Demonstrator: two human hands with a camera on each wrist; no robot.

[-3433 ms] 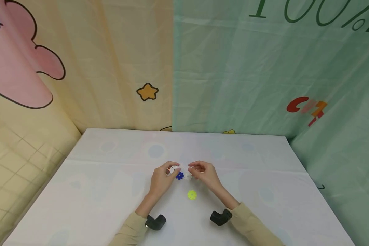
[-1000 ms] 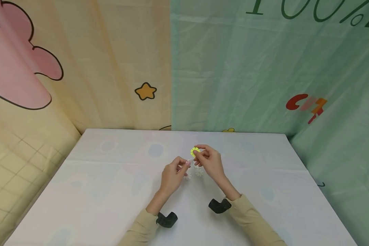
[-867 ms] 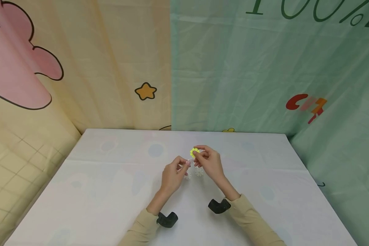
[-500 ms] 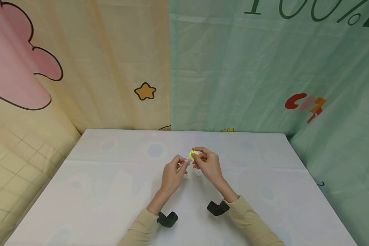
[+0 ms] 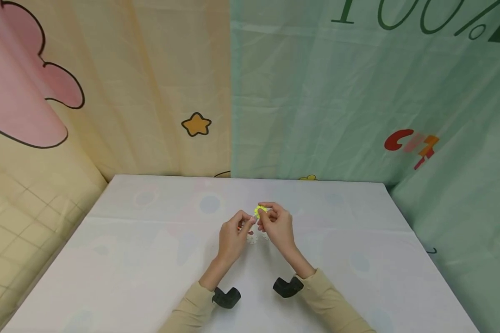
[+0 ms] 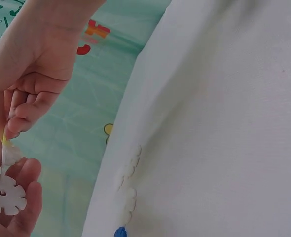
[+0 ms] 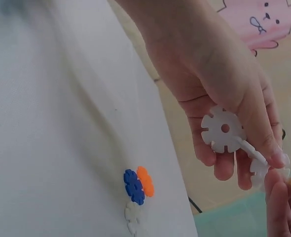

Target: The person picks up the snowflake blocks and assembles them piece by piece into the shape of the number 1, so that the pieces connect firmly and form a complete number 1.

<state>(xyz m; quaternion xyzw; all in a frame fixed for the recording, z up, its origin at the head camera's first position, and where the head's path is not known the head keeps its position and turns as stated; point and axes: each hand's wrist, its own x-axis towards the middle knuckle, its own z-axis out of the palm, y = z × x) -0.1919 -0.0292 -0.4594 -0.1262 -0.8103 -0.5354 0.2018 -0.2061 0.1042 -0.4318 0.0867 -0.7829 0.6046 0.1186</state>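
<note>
My left hand (image 5: 232, 236) pinches a small chain of joined white snowflake discs (image 7: 219, 129), notched round the edge with a hole in the middle. Close against it, my right hand (image 5: 280, 227) pinches a yellow snowflake disc (image 5: 259, 212) between thumb and forefinger. In the left wrist view the yellow edge meets a white disc at the fingertips. Both hands are raised above the table, and fingers cover part of the chain. Below them on the cloth lie a blue disc (image 7: 133, 187), an orange disc (image 7: 145, 181) and white discs (image 5: 252, 239).
A white cloth with pale dots covers the table (image 5: 150, 259). Its far edge meets a yellow and green curtain (image 5: 308, 92). A black wrist camera (image 5: 227, 298) sits on the left wrist, another black wrist camera (image 5: 287, 287) on the right.
The yellow disc lay on the table at first and is now in my right hand. Over the last second the right hand has brought it down and left, to the white discs in my left hand.
</note>
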